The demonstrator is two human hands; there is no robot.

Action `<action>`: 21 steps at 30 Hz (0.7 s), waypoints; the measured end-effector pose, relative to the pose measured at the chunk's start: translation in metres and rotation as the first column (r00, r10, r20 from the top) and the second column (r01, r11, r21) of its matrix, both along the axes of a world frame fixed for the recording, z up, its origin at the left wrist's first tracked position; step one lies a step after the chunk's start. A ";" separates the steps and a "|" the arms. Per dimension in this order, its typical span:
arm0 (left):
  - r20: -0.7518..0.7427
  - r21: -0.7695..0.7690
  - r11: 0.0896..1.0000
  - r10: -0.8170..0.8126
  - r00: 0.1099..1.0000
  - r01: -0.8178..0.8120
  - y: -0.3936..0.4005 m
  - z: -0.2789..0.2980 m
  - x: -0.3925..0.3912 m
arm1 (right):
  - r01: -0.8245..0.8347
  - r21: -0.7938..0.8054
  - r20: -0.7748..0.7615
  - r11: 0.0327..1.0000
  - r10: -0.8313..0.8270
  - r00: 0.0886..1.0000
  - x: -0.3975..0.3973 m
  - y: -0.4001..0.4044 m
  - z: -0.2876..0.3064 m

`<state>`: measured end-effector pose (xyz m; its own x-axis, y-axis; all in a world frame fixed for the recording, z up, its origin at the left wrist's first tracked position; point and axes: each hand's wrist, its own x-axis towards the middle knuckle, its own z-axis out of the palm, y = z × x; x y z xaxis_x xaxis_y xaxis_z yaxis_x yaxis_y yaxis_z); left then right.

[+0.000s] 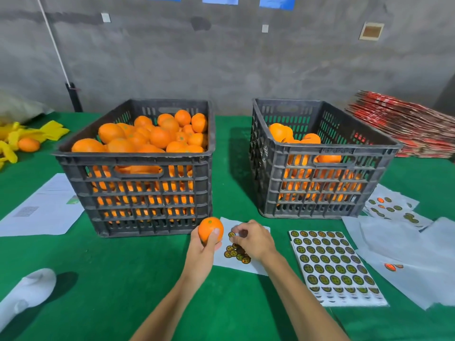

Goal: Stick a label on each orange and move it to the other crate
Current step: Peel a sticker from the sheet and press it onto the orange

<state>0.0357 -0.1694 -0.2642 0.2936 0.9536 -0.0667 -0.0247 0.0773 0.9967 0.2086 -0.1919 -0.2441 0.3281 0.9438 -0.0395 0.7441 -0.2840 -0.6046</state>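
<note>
My left hand (205,249) grips an orange (210,228) just in front of the left crate (138,193), which is heaped with oranges. My right hand (251,238) hovers over a white backing sheet (248,265) holding a few round labels (236,253); its fingertips pinch at one label near the sheet's top. The right crate (317,193) is partly filled with oranges. A full sheet of labels (332,264) lies to the right of my right hand.
Used backing sheets (398,247) pile up at the right, folded red cartons (403,129) behind them. A printed paper (41,210) lies left of the left crate. A loose orange (28,144) sits among yellow wrappers (14,140). A white glove (27,294) lies at the near left.
</note>
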 end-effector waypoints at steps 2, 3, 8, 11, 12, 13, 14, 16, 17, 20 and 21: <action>0.005 -0.009 1.000 0.000 1.000 0.000 0.000 0.001 0.000 | 0.002 0.003 -0.057 1.000 -0.002 0.998 0.000 0.001 0.002; 0.005 -0.016 1.000 0.000 1.000 0.000 -0.001 0.002 0.000 | 0.006 0.005 -0.073 1.000 -0.005 0.997 0.000 0.001 0.003; 0.005 -0.027 1.000 -0.003 1.000 0.003 -0.005 0.005 -0.001 | 0.083 0.101 -0.326 0.991 -0.046 0.944 -0.010 -0.003 0.001; 0.021 -0.026 1.000 -0.016 1.000 0.017 -0.003 0.007 -0.002 | 0.224 0.131 -0.645 0.966 -0.088 0.759 -0.017 -0.010 0.014; 0.018 -0.033 0.999 -0.022 1.000 0.023 -0.001 0.007 -0.003 | 0.253 0.109 -0.708 0.961 -0.103 0.698 -0.018 -0.011 0.019; 0.012 -0.041 0.999 -0.025 1.000 0.025 0.000 0.008 -0.003 | 0.269 0.094 -0.766 0.958 -0.103 0.635 -0.018 -0.011 0.025; 0.011 -0.051 0.998 -0.028 1.000 0.028 0.002 0.010 -0.003 | 0.277 0.084 -0.815 0.957 -0.094 0.572 -0.019 -0.011 0.031; 0.045 -0.080 0.996 -0.031 0.998 0.034 0.003 0.016 0.000 | 0.273 0.091 -0.865 0.958 -0.059 0.498 -0.020 -0.011 0.042; 0.084 -0.111 0.993 -0.028 0.996 0.037 0.003 0.018 0.003 | 0.273 0.103 -0.874 0.956 -0.044 0.485 -0.021 -0.011 0.046; 0.245 -0.244 0.968 0.012 0.970 0.050 0.000 0.028 0.010 | 0.281 0.132 -0.851 0.950 -0.036 0.523 -0.022 -0.013 0.055; 0.280 -0.266 0.963 0.027 0.960 0.051 -0.002 0.032 0.011 | 0.279 0.141 -0.836 0.950 -0.038 0.548 -0.023 -0.014 0.058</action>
